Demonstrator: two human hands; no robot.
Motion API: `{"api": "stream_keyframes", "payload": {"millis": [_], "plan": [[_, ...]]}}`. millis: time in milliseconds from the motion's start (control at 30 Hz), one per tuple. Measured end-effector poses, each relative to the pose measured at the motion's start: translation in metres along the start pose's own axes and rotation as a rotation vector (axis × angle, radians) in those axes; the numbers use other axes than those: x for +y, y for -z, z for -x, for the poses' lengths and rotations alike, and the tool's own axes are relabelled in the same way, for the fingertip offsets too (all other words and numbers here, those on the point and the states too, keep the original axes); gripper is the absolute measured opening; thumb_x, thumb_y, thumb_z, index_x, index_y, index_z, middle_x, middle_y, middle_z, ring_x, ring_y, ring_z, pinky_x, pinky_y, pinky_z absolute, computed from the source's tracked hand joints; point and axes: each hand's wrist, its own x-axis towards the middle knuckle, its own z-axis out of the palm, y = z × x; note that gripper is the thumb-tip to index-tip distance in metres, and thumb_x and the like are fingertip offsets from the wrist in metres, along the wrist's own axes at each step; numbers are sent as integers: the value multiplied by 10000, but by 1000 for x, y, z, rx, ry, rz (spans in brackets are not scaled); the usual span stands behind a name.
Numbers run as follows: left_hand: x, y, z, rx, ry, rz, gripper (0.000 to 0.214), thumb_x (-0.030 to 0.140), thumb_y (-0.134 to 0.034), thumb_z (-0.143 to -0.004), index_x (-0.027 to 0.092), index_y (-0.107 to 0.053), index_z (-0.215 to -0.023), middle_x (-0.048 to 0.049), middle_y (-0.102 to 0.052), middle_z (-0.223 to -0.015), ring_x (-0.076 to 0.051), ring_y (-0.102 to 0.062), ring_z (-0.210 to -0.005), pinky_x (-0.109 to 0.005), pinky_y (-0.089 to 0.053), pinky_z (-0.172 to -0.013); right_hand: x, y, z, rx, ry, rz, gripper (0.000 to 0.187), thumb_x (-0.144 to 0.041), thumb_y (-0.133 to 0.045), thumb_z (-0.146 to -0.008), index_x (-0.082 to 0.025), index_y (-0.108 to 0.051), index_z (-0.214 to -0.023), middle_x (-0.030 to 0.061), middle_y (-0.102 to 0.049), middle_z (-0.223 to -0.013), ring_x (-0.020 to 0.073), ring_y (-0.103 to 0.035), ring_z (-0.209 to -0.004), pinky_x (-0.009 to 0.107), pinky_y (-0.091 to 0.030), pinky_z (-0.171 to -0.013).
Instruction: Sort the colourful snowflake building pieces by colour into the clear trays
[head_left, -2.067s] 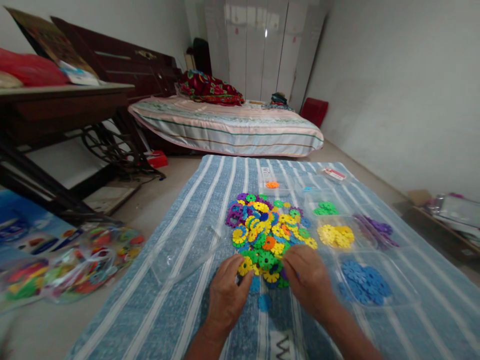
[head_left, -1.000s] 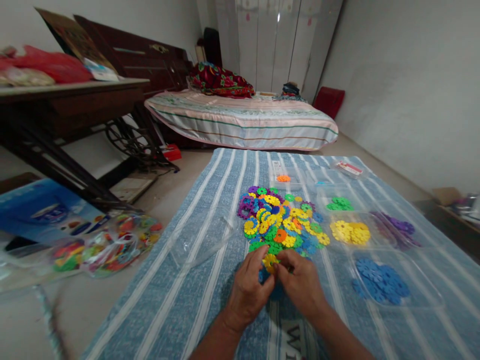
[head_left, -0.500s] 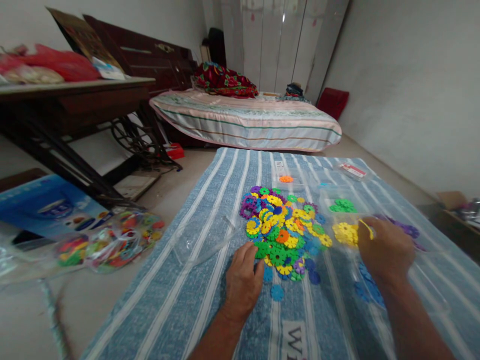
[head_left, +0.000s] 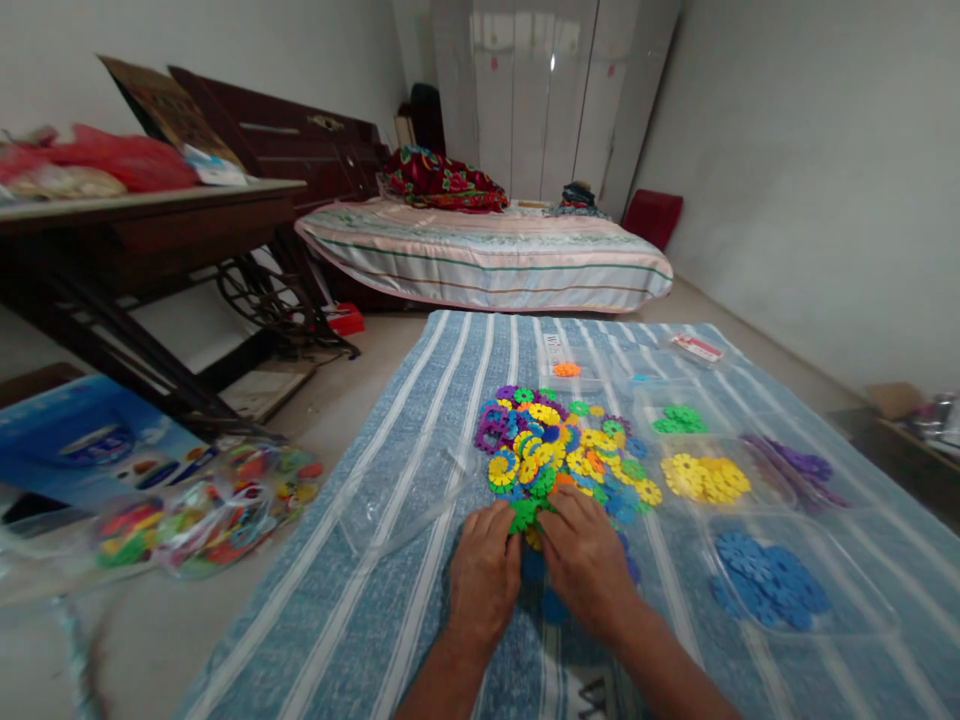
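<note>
A heap of coloured plastic snowflake discs (head_left: 551, 440) lies mid-table, in yellow, green, purple, blue and orange. At its near edge my left hand (head_left: 481, 575) is closed, fingertips against a green snowflake disc (head_left: 523, 514). Opposite it, my right hand (head_left: 589, 560) is also closed, its fingertips pinching at the same green piece and covering part of the heap. To the right, clear trays hold sorted discs: yellow discs (head_left: 705, 478), blue discs (head_left: 772, 580), green discs (head_left: 679, 418), purple discs (head_left: 806, 462) and orange discs (head_left: 567, 369).
An upturned or spare clear plastic tray (head_left: 397, 500) lies left of the heap. Striped cloth (head_left: 300, 620) covers the table. A red-and-white packet (head_left: 697, 347) is at the far right corner. Bags of toys (head_left: 217, 515) are on the floor left; a bed (head_left: 487, 260) stands beyond.
My right hand has moved left from above the yellow discs' tray to the heap, beside my left hand. The yellow piece it held has left its fingers. My left hand stays at the heap's edge.
</note>
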Motion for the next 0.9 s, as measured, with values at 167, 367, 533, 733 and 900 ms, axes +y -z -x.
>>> {"api": "stream_keyframes", "payload": {"millis": [167,367,533,733,900], "plan": [[-1,3,-3,53,-52,35,257,102,-420,-835,189,-617,-974,-60,-702,-908,-190,-641,-823,-350,-568,-751,-10,-10,-3,-19,8,-2,175,-118,-499,-833,-196,-618,-934,87,-617,-1000,247,-492,-1103,418,-413,-938],[0,7,-3,68,-51,96,280,92,-423,-805,205,-635,-948,-52,-710,-883,-189,-659,-799,-336,-574,-735,-14,-14,-2,1,-10,-24,202,-115,-487,-827,-199,-613,-961,86,-626,-1000,241,-492,-1096,423,-392,-944],[0,7,-1,51,-39,135,264,95,-439,-813,204,-640,-945,-50,-716,-891,-181,-673,-821,-325,-580,-753,-11,-19,-3,20,-9,-30,183,-124,-486,-834,-191,-615,-945,84,-629,-968,252,-495,-1084,434,-384,-944],[-2,4,0,71,16,162,186,155,-474,-842,200,-643,-906,-49,-718,-876,-170,-685,-807,-298,-594,-740,-6,-25,-3,48,-12,16,164,-141,-459,-869,-191,-613,-845,84,-622,-905,255,-504,-1060,456,-379,-953],[-3,3,0,75,70,176,183,173,-477,-852,199,-649,-910,-47,-720,-884,-163,-692,-817,-279,-591,-754,-7,-24,-3,26,24,51,165,-116,-473,-857,-184,-621,-879,93,-625,-1002,270,-472,-1133,477,-342,-989]]}}
